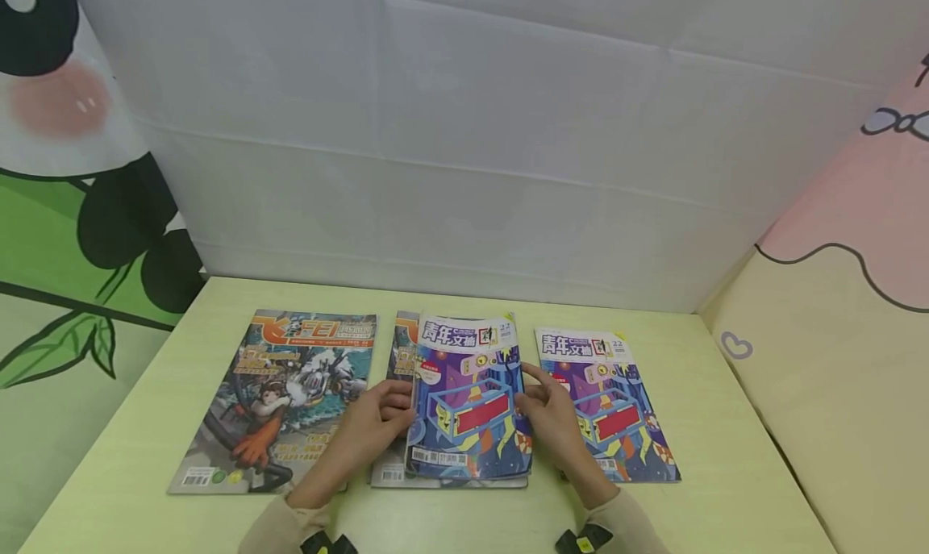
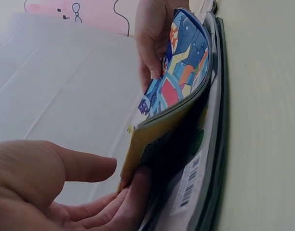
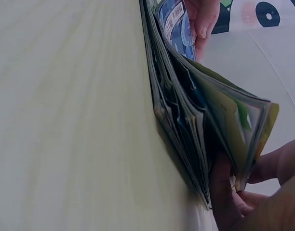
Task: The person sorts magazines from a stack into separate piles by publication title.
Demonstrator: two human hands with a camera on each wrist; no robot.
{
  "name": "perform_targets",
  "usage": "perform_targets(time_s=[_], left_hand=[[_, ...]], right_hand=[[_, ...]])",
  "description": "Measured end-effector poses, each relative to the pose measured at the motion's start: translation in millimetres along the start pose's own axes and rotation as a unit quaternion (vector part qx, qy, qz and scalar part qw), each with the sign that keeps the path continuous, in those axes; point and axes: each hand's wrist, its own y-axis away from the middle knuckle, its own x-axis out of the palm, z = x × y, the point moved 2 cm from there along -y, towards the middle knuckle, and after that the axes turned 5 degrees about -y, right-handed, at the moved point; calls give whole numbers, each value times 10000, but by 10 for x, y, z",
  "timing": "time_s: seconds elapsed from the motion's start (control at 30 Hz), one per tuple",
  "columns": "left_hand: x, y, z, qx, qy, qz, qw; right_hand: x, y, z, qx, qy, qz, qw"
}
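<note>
A purple-and-blue magazine point(image 1: 472, 393) lies on top of a grey comic-style magazine point(image 1: 402, 356) in the middle of the table. My left hand point(image 1: 366, 425) holds its left edge; in the left wrist view the fingertips reach beneath that edge, while the thumb point(image 2: 97, 167) stands just off it. With thumb and fingers on either side, my right hand point(image 1: 555, 421) pinches the right edge. In the right wrist view, the right edge of the purple magazine point(image 3: 234, 115) is raised off the pages below and bends upward. Most of the grey cover beneath is hidden.
A matching grey magazine point(image 1: 290, 417) lies flat on the left. Another purple-and-blue magazine point(image 1: 624, 409) lies to the right, partly behind my right hand. The pale table point(image 1: 726, 457) meets a white cloth wall point(image 1: 508, 135) at the back, with printed side panels.
</note>
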Motion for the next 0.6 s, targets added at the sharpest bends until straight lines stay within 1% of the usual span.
perform_targets(time_s=[0.07, 0.4, 0.6], left_hand=[[11, 10, 5, -30, -121, -72, 9999], [30, 29, 21, -99, -175, -208, 9996], [43, 11, 37, -121, -188, -198, 9996]], right_hand=[[-2, -4, -5, -30, -5, 22, 10000], [-13, -17, -19, -231, -132, 135, 9996], [-38, -22, 11, -120, -392, 41, 9991]])
